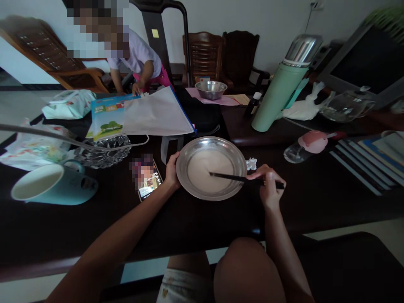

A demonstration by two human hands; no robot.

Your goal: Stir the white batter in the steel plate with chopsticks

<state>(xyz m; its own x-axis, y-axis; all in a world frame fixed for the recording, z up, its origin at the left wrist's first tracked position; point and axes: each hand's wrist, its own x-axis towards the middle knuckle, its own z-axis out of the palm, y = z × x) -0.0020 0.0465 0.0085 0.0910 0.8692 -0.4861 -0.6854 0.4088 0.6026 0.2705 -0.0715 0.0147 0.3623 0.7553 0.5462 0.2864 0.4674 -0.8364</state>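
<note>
A shallow metal dish [189, 153] holding pale batter [205, 170] sits on the dark table in front of me. My left hand [172, 172] grips the dish's left rim, fingers curled on its edge. My right hand [268, 185] is closed around dark chopsticks [232, 177], whose tips rest in the batter near the dish's middle. A crumpled bit of white paper [251, 163] lies by the right rim.
A phone [148, 181] lies left of the dish, a teal mug [53, 185] on its side further left. A green thermos [279, 94], a pink-lidded bottle [303, 147], books [369, 162] and a small steel bowl [211, 89] stand behind. Another person leans over the far edge.
</note>
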